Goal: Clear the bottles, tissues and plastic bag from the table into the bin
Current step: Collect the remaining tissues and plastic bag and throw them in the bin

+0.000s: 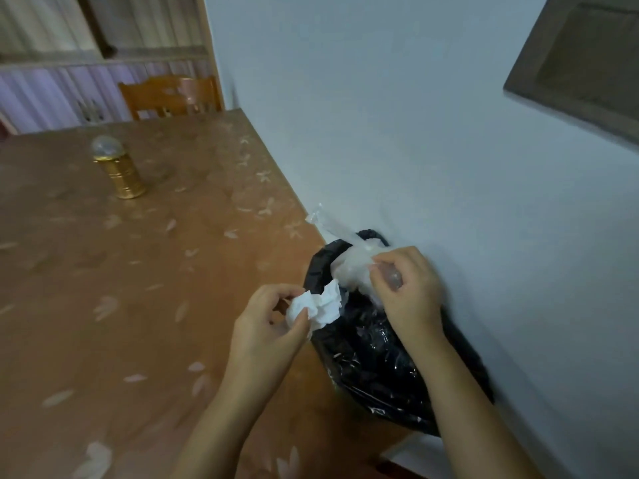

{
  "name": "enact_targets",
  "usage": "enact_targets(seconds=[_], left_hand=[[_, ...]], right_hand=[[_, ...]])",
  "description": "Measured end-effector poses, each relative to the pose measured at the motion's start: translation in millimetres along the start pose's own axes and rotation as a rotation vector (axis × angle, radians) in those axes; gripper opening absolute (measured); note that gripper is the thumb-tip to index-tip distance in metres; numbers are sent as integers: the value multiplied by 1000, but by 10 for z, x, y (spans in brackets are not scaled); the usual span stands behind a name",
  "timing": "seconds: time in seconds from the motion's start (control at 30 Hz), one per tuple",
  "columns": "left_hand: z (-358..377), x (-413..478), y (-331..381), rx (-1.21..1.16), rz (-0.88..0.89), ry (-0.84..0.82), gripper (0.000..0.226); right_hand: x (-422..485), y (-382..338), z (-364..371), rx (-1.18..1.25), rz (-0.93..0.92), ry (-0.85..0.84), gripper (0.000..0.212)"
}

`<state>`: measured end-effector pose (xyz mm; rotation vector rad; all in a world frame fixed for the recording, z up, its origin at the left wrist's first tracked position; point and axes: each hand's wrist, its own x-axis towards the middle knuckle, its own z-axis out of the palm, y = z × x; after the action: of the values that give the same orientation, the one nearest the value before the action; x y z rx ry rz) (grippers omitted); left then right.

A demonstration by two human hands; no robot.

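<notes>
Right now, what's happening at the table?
A person is clearing rubbish. The left hand holds a crumpled tissue at the rim of the black-lined bin; the right hand holds a clear plastic bag above its opening. A gold container stands on the table.

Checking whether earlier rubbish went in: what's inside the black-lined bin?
Only crinkled black liner shows inside the bin. The right hand, its plastic bag and the forearm cover much of the opening.
</notes>
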<state>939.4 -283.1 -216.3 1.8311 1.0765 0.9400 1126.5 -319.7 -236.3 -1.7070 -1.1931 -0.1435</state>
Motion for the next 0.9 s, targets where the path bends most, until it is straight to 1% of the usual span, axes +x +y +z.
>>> enact_targets(seconds=[0.07, 0.13, 0.33, 0.53, 0.63, 0.8, 0.9], left_hand=[[28, 0, -18, 6, 8, 2, 34], [62, 2, -23, 8, 16, -9, 33], [202, 18, 17, 31, 69, -68, 23], [408, 137, 60, 97, 151, -104, 19], [545, 213, 95, 153, 199, -136, 21], [818, 226, 6, 306, 287, -312, 33], [873, 167, -53, 364, 317, -352, 39]], right_hand=[[-49, 76, 21, 1, 54, -157, 10], [-123, 98, -7, -7, 78, -215, 16], [-301, 20, -214, -55, 90, -226, 27], [-461, 9, -455, -68, 149, -198, 26], [-536, 30, -554, -86, 185, -190, 27], [-645, 104, -661, -143, 212, -162, 29], [-686, 117, -685, -165, 197, -146, 35]])
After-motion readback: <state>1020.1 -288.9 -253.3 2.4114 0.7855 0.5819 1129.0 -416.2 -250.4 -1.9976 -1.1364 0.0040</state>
